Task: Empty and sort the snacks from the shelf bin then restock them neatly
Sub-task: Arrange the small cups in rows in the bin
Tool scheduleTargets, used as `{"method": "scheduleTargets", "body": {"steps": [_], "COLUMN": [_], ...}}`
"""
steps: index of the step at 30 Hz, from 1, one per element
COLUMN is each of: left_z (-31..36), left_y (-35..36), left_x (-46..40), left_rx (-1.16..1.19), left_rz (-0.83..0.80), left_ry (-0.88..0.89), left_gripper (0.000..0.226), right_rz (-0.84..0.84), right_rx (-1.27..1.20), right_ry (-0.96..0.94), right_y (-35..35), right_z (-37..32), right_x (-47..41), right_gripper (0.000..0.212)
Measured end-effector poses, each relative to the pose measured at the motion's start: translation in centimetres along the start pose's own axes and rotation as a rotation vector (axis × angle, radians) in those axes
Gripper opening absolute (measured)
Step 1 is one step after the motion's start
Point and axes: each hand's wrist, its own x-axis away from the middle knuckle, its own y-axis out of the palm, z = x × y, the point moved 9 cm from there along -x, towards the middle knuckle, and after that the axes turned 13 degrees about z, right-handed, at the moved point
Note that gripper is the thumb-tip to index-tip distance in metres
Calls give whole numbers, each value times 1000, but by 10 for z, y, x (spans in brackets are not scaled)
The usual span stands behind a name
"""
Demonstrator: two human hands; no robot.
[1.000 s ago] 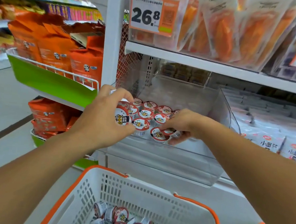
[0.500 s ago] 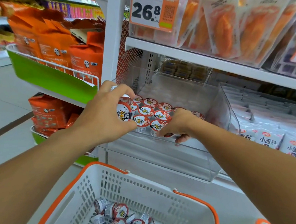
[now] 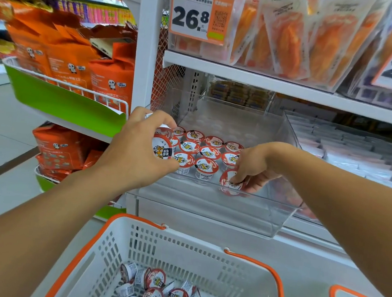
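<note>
While the left hand [image 3: 139, 152] curls its fingers around a stack of small red-and-white lidded snack cups [image 3: 162, 146] at the clear plastic shelf bin's [image 3: 210, 210] nine o'clock edge, the right hand [image 3: 252, 167] pinches one tilted red-lidded cup [image 3: 231, 183] at the bin's front, near four o'clock. Neat rows of upright cups [image 3: 205, 153] fill the bin's left half. Below, at six o'clock, a white orange-rimmed plastic basket [image 3: 179, 250] holds loose cups [image 3: 165, 292].

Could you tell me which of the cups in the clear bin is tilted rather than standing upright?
The front-right cup, pinched by the right hand: its lid tips toward the camera, while the other bin cups stand upright in rows.
</note>
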Motion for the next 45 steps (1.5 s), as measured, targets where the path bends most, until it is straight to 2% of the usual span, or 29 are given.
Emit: {"method": "scheduleTargets", "body": {"steps": [2,5,10,14,17,23,30,33,34,36,38,41,45], "left_z": [1,1,5,6,7,10,9,10,12,13,15,18,21], "left_y": [0,1,2,1,2,2,4,5,6,12,21,34,45], "left_x": [0,0,1,1,1,2,2,0,-1,0,3,10,15], "left_rx": [-1,3,4,3,8,25,40,117,167,275,344,379,346], "left_rz": [3,0,6,7,5,0,3,4,-11,-57,-126,-234,-313], "left_ry": [3,1,18,18,22,24,-5,-56,-81,-147,-211,-260,-272], "left_gripper": [61,62,61,61,62,63,64,66,69,76,85,98,110], "right_rz": [-11,104,345,338,360,414,436,514,482,245,20,-36,-50], "right_rx": [-129,-200,2,181,252,147,152,106,-16,-387,-605,-566,-529], "right_ry": [20,44,12,-99,-124,-97,-95,-225,-301,-435,-493,-569,-641], "right_y": [1,-8,-29,-23,-17,-25,-28,-50,-53,-47,-34,-21,-5], "right_z": [1,4,2,-12,-15,-14,-14,-31,-40,-62,-76,-86,-93], "right_x": [1,-4,-1,10,9,4,8,24,32,52,70,80,81], "right_gripper": [23,29,40,59,57,52,53,39,34,30,41,53,46]}}
